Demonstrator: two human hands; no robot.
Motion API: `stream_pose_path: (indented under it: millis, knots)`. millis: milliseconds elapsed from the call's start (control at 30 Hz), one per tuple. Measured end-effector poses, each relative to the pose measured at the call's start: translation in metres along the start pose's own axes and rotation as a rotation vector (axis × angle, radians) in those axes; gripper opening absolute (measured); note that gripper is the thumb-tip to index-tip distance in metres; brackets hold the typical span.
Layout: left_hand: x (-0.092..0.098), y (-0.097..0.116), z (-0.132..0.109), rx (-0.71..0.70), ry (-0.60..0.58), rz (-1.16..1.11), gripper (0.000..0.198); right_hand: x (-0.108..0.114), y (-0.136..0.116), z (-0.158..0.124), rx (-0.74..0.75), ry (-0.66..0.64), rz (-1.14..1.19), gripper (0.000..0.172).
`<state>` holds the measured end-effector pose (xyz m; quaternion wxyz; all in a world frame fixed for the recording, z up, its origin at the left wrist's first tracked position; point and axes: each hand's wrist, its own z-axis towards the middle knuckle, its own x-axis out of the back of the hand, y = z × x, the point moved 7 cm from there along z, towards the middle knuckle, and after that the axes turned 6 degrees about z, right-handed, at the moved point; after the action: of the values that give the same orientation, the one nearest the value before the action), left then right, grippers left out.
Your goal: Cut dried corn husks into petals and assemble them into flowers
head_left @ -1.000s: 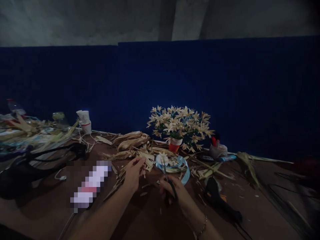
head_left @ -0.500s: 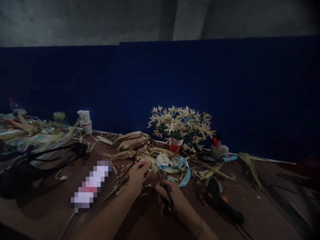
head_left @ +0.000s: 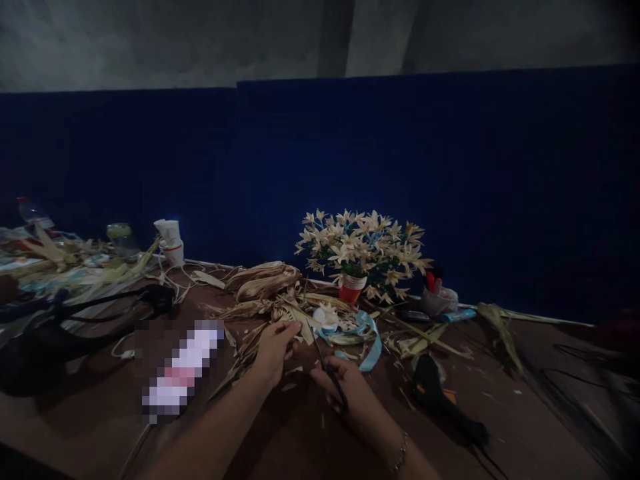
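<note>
My left hand (head_left: 274, 348) pinches a pale strip of dried corn husk (head_left: 306, 333) between thumb and fingertips. Dark scissors (head_left: 342, 395) are in my right hand (head_left: 356, 397), fingers around the handles and blades pointing up toward the strip. Whether the blades touch the husk is hard to make out. Just beyond my hands lie a pale husk flower with a white round base (head_left: 327, 317) and a curl of light blue ribbon (head_left: 371, 353). Dry husks (head_left: 267, 283) are heaped behind my left hand.
A red and white pot (head_left: 351, 289) of husk flowers (head_left: 363, 247) stands at the back. To the right lie a black glue gun (head_left: 440, 400) and a holder with pens (head_left: 440, 301). At left are a blurred-out lit object (head_left: 183, 373), a black strapped item (head_left: 35, 360) and a jar (head_left: 121, 240).
Little differs. The scissors and the fingers of my right hand have shifted very slightly; my left hand keeps its pinch on the husk strip.
</note>
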<state>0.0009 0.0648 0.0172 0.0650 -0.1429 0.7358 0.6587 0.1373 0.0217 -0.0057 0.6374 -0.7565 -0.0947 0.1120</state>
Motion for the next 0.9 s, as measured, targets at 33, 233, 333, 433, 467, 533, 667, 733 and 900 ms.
stream_pose_path:
  millis: [33, 233, 333, 433, 467, 533, 667, 733, 900]
  knots:
    - [0.001, 0.000, 0.001, 0.003, 0.000, 0.013, 0.030, 0.001, 0.001, 0.000, 0.000, -0.002, -0.010, 0.032]
    - [0.004, -0.001, 0.001, 0.048, 0.009, 0.082, 0.029, 0.003, 0.000, 0.000, 0.006, -0.012, -0.043, 0.030]
    - [0.004, 0.000, 0.002, 0.038, 0.002, 0.103, 0.030, 0.002, -0.001, -0.002, -0.011, -0.029, -0.050, 0.030]
    - [0.004, 0.001, 0.004, 0.008, -0.019, 0.152, 0.030, 0.003, -0.002, -0.003, -0.004, -0.041, -0.048, 0.030]
    - [0.004, 0.002, 0.005, -0.007, -0.028, 0.175, 0.030, 0.003, -0.003, -0.003, 0.000, -0.045, -0.050, 0.030]
    - [0.003, 0.005, 0.006, -0.043, -0.054, 0.222, 0.029, 0.004, -0.003, -0.003, -0.003, -0.050, -0.054, 0.030]
    - [-0.001, 0.010, 0.005, -0.071, -0.130, 0.298, 0.025, 0.007, -0.004, -0.003, -0.026, -0.064, -0.057, 0.032]
    - [-0.001, 0.011, 0.006, -0.083, -0.152, 0.338, 0.023, 0.008, -0.005, -0.003, -0.030, -0.071, -0.075, 0.031]
    - [0.000, 0.011, 0.010, -0.134, -0.165, 0.400, 0.023, 0.009, -0.006, -0.006, -0.070, -0.076, -0.101, 0.028]
